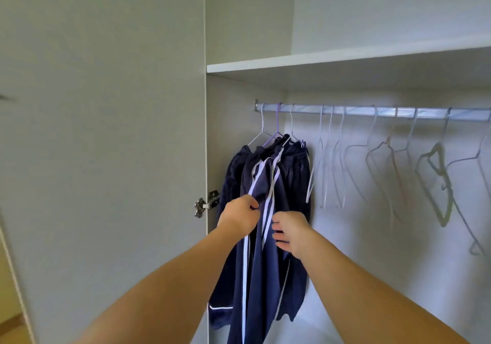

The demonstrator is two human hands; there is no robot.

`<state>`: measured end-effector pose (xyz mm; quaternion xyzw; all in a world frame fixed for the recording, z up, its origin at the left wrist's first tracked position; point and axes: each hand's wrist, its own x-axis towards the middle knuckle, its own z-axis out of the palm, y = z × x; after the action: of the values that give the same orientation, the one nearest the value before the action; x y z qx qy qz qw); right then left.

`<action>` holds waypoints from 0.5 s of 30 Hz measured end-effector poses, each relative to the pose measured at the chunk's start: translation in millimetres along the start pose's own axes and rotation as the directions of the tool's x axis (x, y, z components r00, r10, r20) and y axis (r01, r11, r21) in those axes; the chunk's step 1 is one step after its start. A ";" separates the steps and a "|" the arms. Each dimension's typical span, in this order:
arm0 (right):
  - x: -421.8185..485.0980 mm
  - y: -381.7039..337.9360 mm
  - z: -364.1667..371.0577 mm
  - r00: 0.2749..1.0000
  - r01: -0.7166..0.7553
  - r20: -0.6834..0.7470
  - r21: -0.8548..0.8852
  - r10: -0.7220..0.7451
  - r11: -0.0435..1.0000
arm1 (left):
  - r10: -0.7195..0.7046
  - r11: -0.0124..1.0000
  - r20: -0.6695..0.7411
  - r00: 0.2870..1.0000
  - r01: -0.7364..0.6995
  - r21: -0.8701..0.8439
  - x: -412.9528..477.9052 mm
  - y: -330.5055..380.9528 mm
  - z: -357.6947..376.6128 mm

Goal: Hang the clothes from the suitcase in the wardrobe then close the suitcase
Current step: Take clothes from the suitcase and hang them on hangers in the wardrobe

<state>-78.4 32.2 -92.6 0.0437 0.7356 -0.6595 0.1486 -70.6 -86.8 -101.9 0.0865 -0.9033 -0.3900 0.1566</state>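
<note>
Inside wardrobe (318,61), navy garments (292,179) hang on rail (353,110); left hand (240,214) pinches one.

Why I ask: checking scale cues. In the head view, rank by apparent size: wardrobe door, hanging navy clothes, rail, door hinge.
1. wardrobe door, largest, though nearest the camera.
2. navy clothes.
3. rail, long but thin.
4. door hinge, smallest.

Clothes (268,184) hang left on rail (372,112), hangers (435,163) right.
</note>
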 end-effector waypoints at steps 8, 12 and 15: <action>-28.6 56.4 57.2 0.972 -0.144 0.177 -0.059 0.152 0.988 | -0.281 0.959 -0.059 0.958 0.282 0.000 -67.5 -77.7 -16.6; -40.6 91.6 101.7 0.930 -0.234 0.262 -0.124 0.259 0.964 | -0.466 0.884 -0.084 0.881 0.459 -0.086 -112.7 -132.2 -32.6; -52.4 118.2 139.6 0.898 -0.225 0.330 -0.224 0.291 0.948 | -0.556 0.830 -0.113 0.823 0.546 -0.112 -144.7 -167.7 -45.2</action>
<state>24.7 -83.2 -203.2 0.0062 0.7403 -0.5613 0.3700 86.4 -191.3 -226.5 0.3651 -0.8111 -0.4450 0.1037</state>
